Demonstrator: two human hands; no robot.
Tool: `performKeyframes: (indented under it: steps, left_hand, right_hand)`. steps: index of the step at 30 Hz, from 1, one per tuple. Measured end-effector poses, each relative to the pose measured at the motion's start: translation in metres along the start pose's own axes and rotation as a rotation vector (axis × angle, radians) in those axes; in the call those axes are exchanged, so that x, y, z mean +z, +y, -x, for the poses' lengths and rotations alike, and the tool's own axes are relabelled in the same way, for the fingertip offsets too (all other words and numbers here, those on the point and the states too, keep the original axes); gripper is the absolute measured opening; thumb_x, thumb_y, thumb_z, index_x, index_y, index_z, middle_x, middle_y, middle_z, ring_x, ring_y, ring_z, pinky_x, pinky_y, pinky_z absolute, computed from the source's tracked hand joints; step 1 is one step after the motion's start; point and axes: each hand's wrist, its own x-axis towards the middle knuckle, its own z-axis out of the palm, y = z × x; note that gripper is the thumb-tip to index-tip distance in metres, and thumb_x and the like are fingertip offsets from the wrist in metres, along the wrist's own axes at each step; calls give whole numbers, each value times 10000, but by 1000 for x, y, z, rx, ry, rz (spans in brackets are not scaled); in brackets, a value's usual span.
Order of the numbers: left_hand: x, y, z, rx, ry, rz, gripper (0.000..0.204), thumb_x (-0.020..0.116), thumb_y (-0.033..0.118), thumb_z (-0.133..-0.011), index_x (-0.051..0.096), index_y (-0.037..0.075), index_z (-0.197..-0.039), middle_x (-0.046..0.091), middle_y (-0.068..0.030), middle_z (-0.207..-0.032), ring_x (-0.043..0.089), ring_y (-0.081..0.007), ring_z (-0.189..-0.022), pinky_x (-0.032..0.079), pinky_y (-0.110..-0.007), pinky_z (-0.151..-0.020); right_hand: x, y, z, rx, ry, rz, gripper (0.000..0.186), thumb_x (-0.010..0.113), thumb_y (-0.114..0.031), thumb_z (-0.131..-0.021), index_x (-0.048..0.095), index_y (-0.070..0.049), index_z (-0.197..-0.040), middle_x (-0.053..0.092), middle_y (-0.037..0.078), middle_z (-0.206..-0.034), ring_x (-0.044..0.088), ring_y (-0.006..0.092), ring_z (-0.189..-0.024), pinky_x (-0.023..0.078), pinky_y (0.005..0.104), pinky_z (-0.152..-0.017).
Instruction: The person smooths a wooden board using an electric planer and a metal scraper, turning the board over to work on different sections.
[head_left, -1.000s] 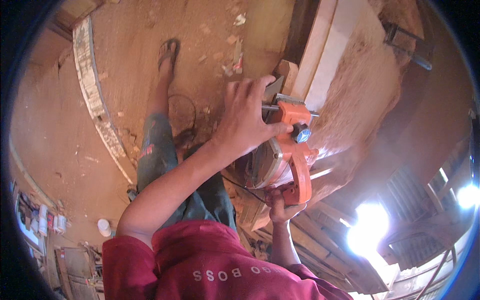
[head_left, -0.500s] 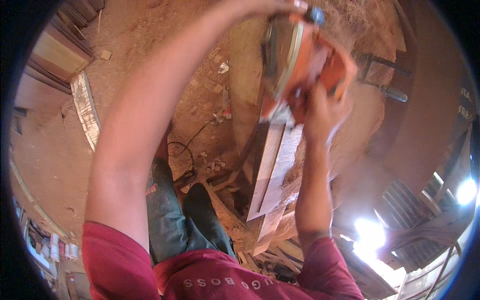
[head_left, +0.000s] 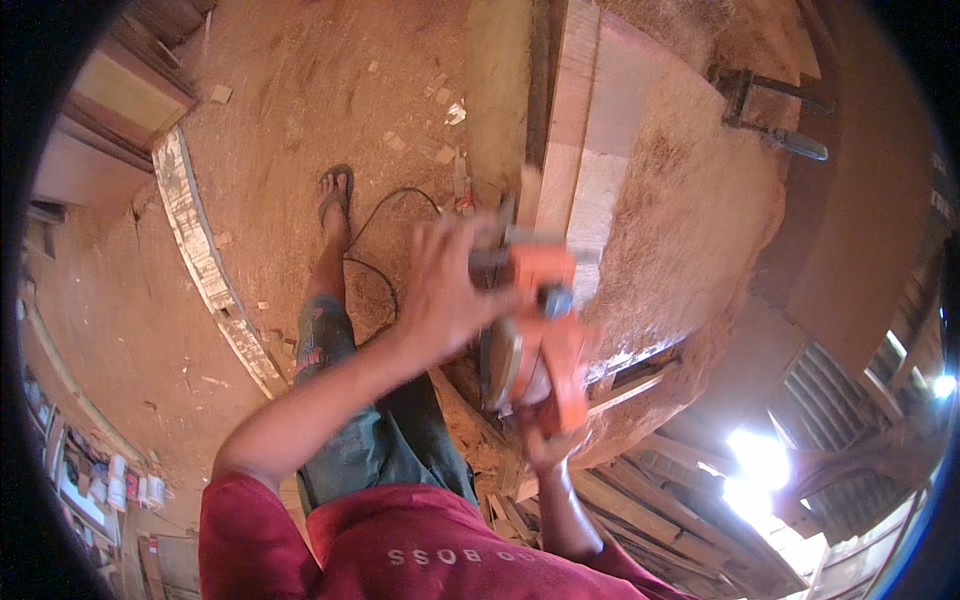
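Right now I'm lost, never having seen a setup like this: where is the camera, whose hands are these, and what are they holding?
There is no robot here. A person wears a wide fisheye camera on their head, looking down, so straight edges curve. Both bare hands are the wearer's. The right hand grips the rear handle of an orange power tool. The left hand is spread at its front; blur hides how firmly it holds. The tool is on or just above a long pale wooden piece, with reddish-brown dust lying beside the wood.
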Motion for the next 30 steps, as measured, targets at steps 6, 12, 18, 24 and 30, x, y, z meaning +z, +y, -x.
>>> performKeyframes:
  steps: [6, 12, 18, 24, 30]
  left_hand:
    - [14, -11, 34, 16, -89, 66, 860, 876, 442, -628, 489, 51, -1289, 507, -178, -1210, 435, -374, -1159, 348, -489, -1019]
    - [-19, 9, -95, -33, -29, 115, 849, 896, 407, -608, 504, 41, -1266, 537, -198, -1177, 474, -375, -1151, 385, -481, -1011]
    - [-39, 0, -264, 197, 117, 143, 845, 890, 481, -611, 536, 37, -1237, 604, -222, -1128, 560, -368, -1111, 450, -458, -969]
    - [-100, 23, -382, 164, 78, 212, 773, 896, 462, -670, 545, -17, -1165, 678, -142, -993, 663, -203, -896, 541, -323, -775]
    - [-59, 7, -294, 148, 153, 47, 736, 895, 434, -680, 556, 25, -1190, 656, -147, -1092, 663, -204, -871, 544, -339, -757]
  right_hand:
    - [-1, 24, 47, -4, -73, -3, 295, 733, -105, -790, 637, 63, -1012, 624, 50, -662, 604, 134, -569, 491, 282, -537]
    - [6, -42, -92, 142, -4, -297, 145, 711, -81, -724, 672, -25, -852, 648, 83, -716, 638, 203, -637, 522, 326, -630]
    - [18, -94, -248, -49, 138, -350, 192, 722, -92, -742, 653, -8, -900, 674, 97, -794, 628, 161, -671, 516, 327, -629]
    - [22, -158, -374, -374, 231, -146, 115, 643, -111, -753, 610, -23, -819, 602, 76, -655, 577, 162, -574, 478, 355, -547]
    - [25, -106, -283, -268, 237, 46, 207, 688, -168, -745, 614, -59, -904, 601, 177, -753, 589, 352, -603, 475, 437, -554]
